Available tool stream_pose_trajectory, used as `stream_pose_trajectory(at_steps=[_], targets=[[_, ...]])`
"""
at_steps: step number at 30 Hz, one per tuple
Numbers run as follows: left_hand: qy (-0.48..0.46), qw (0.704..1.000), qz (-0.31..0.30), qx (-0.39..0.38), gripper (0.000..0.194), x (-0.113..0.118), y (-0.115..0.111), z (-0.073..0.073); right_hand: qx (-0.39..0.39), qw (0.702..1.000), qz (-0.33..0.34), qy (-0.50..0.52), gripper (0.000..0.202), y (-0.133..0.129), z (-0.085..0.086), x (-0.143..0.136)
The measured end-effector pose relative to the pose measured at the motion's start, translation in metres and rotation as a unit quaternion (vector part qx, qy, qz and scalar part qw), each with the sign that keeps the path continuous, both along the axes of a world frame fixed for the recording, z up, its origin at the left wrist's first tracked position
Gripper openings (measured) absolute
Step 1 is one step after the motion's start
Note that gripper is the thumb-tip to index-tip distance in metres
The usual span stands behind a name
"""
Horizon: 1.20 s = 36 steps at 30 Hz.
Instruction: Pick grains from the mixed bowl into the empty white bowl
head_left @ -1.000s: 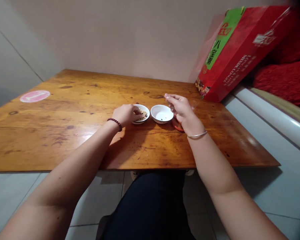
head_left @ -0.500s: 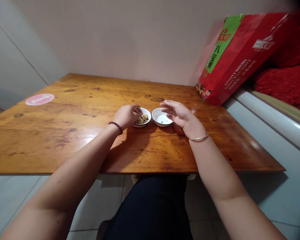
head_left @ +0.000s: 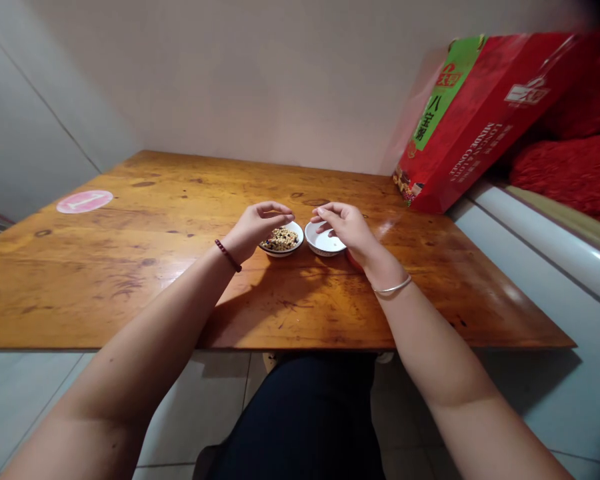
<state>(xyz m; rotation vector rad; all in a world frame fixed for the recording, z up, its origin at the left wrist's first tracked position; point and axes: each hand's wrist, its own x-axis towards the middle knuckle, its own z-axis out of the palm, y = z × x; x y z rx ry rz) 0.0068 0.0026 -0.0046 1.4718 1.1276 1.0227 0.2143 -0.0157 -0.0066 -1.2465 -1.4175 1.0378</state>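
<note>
My left hand (head_left: 257,230) hovers over the left white bowl (head_left: 283,253), thumb and forefinger brought together at the tips. Mixed grains and beans (head_left: 280,239), pale yellow with dark ones among them, lie in that bowl. Over the right white bowl (head_left: 325,249) is my right hand (head_left: 347,228), its thumb and forefinger also closed at the tips and the other fingers curled below. Whatever either pinch holds is too small to make out. A tiny pale piece shows inside the right bowl, whose right side is covered by my hand.
The wooden table (head_left: 130,267) meets a wall at the back. A pink round sticker (head_left: 85,201) is at the left. A red carton (head_left: 480,127) leans at the back right, near red fabric (head_left: 570,177). Something reddish (head_left: 354,260) is partly hidden under my right hand.
My left hand has risen out of the grains, its fingertips now pinched. My right hand's fingers have gone from apart to closed at the tips, and the two hands are closer together.
</note>
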Motion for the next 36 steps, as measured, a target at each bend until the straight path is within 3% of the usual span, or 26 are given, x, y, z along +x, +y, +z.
stream_pose_trajectory(at_steps=[4,8,15,36], targets=[[-0.036,0.999,-0.036,0.008,0.038,0.0,-0.001,-0.001,0.101,0.995,0.011,-0.009,0.037,-0.002,-0.001,-0.001],[-0.06,0.996,-0.062,0.028,0.038,0.002,-0.003,-0.001,0.152,0.988,0.023,-0.019,0.035,-0.006,0.0,-0.001],[-0.068,0.993,-0.091,0.016,0.036,0.004,-0.007,0.003,0.17,0.983,-0.017,-0.075,0.031,-0.013,0.003,-0.003],[-0.104,0.985,-0.129,-0.042,0.047,0.003,-0.008,0.005,0.203,0.979,0.008,-0.011,0.031,-0.014,0.004,-0.004]])
